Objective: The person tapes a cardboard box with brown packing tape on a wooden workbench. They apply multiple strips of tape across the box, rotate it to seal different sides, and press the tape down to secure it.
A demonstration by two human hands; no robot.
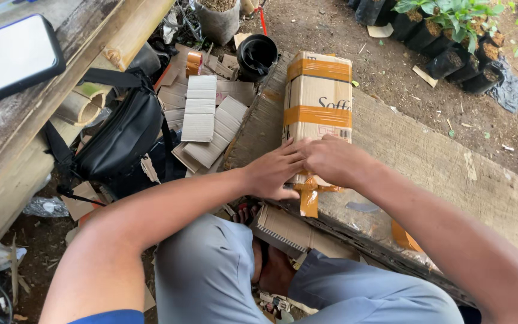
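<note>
A: Since both hands sit on the near end of it, where exactly is the cardboard parcel (pixel 318 102)?

B: It lies flat on the wooden plank (pixel 439 162), stretching away from the fingertips, with bands of orange-brown tape (pixel 318 115) across it. The left hand (pixel 273 173) is spread flat, palm down, pressing on the near left corner; the right hand (pixel 333 159) is curled loosely over the near edge just beside it, thumbs almost touching. Neither grips anything outright; they press.

A: How would it handle?

B: I'd judge it light and fairly stiff, corrugated board, though the faces look a little creased, so it could dent under a hard squeeze. The tape is glossy and probably slick; the bare board between the bands gives better purchase. Taking it by the two long sides, ahead of the hands, seems safest. A loose tape tail (pixel 309 201) hangs just below the hands, over the plank's edge.

A: Any containers about?

B: Beyond the parcel's far end stands a black pot (pixel 256 55); something dark is inside, I can't tell what. Farther off, ahead of the left hand, a grey pot (pixel 217 23) holds soil. Far ahead of the right hand, black nursery bags (pixel 451 57) carry green seedlings. Left of the left hand lies a black waist bag (pixel 118 139), closed, contents hidden, beside stacked cardboard offcuts (pixel 201 108).
</note>
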